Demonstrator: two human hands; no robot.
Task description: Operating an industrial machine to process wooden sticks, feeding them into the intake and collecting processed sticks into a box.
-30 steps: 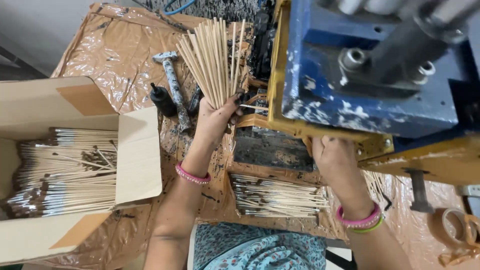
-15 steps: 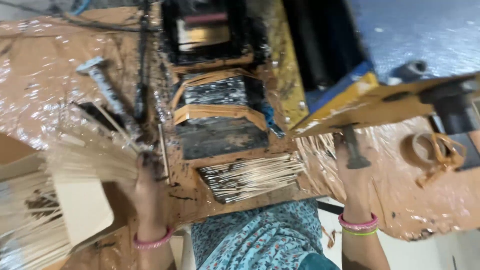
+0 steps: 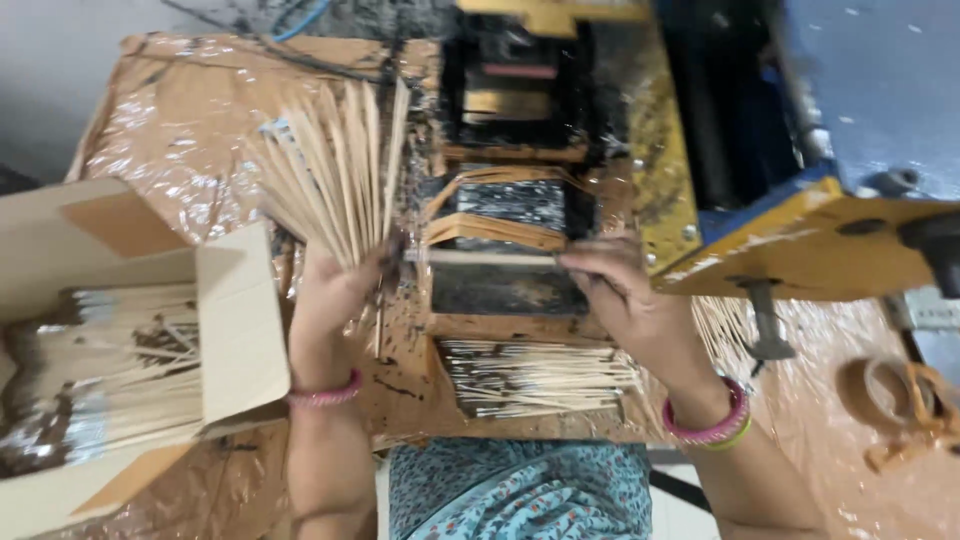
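My left hand grips a fanned bundle of thin bamboo sticks that point up and away from me. My right hand pinches one end of a single stick that lies level between both hands, over the dark tray of the machine. Below the hands, a pile of finished sticks lies on the table edge. Both wrists wear pink bangles.
An open cardboard box at the left holds several coated sticks. A blue and yellow machine fills the upper right. A tape roll sits at the right. Brown plastic sheeting covers the table.
The view swung back toward the machine. My left hand raised the stick bundle from beside the box to the machine front, and my right hand came up from the table and took one stick.
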